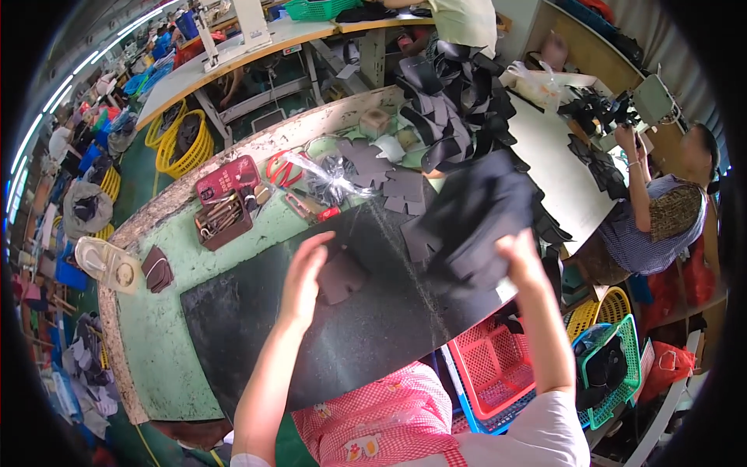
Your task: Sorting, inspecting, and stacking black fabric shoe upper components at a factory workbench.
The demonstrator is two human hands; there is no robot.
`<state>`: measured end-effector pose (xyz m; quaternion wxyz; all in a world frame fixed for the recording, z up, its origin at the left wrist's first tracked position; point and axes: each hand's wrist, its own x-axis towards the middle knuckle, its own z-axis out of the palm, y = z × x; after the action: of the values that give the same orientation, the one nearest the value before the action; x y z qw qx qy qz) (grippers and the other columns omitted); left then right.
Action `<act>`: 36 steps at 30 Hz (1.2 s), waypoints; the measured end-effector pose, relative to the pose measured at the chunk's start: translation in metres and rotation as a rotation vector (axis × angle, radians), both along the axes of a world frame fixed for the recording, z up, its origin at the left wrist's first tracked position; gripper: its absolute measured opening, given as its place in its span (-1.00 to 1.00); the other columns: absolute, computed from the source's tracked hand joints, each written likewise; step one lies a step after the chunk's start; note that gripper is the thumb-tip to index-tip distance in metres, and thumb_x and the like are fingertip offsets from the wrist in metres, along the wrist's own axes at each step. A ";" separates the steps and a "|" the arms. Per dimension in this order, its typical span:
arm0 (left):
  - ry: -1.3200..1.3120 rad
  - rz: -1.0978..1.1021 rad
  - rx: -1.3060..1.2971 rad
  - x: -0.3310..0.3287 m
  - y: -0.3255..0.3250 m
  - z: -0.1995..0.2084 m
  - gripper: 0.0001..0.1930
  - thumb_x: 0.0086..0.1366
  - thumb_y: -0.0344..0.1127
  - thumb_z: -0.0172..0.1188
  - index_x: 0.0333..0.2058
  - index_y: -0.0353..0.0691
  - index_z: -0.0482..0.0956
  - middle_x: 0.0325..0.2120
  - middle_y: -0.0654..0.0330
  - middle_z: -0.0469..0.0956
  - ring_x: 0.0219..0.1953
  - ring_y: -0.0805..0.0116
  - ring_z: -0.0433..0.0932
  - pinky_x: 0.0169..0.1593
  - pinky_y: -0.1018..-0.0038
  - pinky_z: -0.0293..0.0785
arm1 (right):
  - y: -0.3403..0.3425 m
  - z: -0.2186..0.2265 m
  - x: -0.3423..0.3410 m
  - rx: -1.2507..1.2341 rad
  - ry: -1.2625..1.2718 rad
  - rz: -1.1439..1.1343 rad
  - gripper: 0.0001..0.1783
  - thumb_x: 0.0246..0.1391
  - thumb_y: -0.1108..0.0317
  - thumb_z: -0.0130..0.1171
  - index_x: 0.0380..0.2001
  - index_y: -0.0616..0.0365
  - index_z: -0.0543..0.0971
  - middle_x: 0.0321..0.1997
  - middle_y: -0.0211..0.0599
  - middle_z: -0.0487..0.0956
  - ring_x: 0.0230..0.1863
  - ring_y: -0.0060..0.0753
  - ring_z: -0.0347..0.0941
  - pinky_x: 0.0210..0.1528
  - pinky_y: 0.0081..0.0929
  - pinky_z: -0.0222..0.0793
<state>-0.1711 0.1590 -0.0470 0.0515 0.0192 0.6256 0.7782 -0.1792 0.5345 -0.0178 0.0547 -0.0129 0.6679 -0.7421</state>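
My right hand (520, 257) grips a bundle of soft black pieces (482, 222), blurred by motion, above the right end of a black work mat (373, 327). My left hand (305, 279) is over the middle of the mat with its fingers stretched out. Right beside it is a small dark brown cut piece (343, 276); whether the fingers touch it I cannot make out. Behind the mat, several flat grey-brown cut pieces (405, 191) with notched edges lie on the green bench top (156, 342). One more piece (419, 238) is partly covered by the black bundle.
A large heap of black pieces (459, 101) rises at the bench's far right. A tool box (224, 220), red-handled scissors (286, 170) and a clear plastic container (109, 265) stand farther left. Below right are red (489, 362) and green (622, 373) baskets. A co-worker (654, 210) sits at the right.
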 end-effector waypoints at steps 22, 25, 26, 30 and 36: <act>0.211 0.317 -0.433 -0.006 0.031 -0.022 -0.40 0.23 -0.54 0.32 0.23 -0.10 0.39 -0.28 0.28 0.60 -0.43 0.71 0.45 -0.36 0.74 0.38 | 0.280 -0.029 -0.168 0.338 -0.162 -0.815 0.58 -0.35 -0.28 0.57 0.42 0.41 -0.21 0.44 0.15 0.14 0.32 -0.06 0.31 0.27 -0.18 0.34; 0.226 0.306 -0.287 -0.007 0.034 -0.024 -0.41 0.25 -0.55 0.29 0.25 -0.17 0.36 -0.29 0.27 0.61 -0.33 0.66 0.50 -0.25 0.70 0.43 | 0.299 -0.028 -0.173 0.770 -0.088 -1.078 0.35 -0.21 -0.32 0.46 0.41 0.29 0.01 0.40 0.01 0.26 0.40 -0.11 0.21 0.37 -0.15 0.14; 0.193 0.293 -0.282 -0.007 0.039 -0.023 -0.44 0.27 -0.56 0.26 0.24 -0.19 0.36 -0.29 0.26 0.61 -0.31 0.62 0.53 -0.20 0.68 0.45 | 0.311 -0.028 -0.169 0.923 -0.073 -1.169 0.28 -0.17 -0.33 0.43 0.41 0.25 0.08 0.39 -0.03 0.30 0.42 -0.13 0.17 0.40 -0.14 0.07; 0.197 0.251 -0.182 -0.016 0.078 -0.020 -0.52 0.31 -0.55 0.22 0.19 -0.22 0.40 -0.26 0.25 0.59 -0.24 0.58 0.52 -0.10 0.63 0.45 | 0.261 -0.008 -0.146 0.661 0.561 -0.902 -0.45 0.24 0.01 0.18 0.11 0.20 0.47 -0.11 -0.19 0.63 -0.18 -0.42 0.54 -0.13 -0.49 0.46; 0.309 0.162 -0.118 -0.050 0.184 0.015 -0.60 0.29 -0.54 0.24 0.10 -0.24 0.46 -0.06 0.23 0.57 -0.13 0.55 0.53 -0.08 0.62 0.44 | 0.025 0.042 -0.063 0.540 0.109 0.405 -0.54 0.16 0.13 0.30 0.03 0.15 0.55 -0.36 -0.40 0.64 -0.37 -0.61 0.47 -0.33 -0.52 0.41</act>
<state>-0.2212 0.3434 -0.0324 -0.1070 0.0854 0.6701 0.7295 -0.2417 0.5596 0.0244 0.1666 -0.1699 0.8261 -0.5108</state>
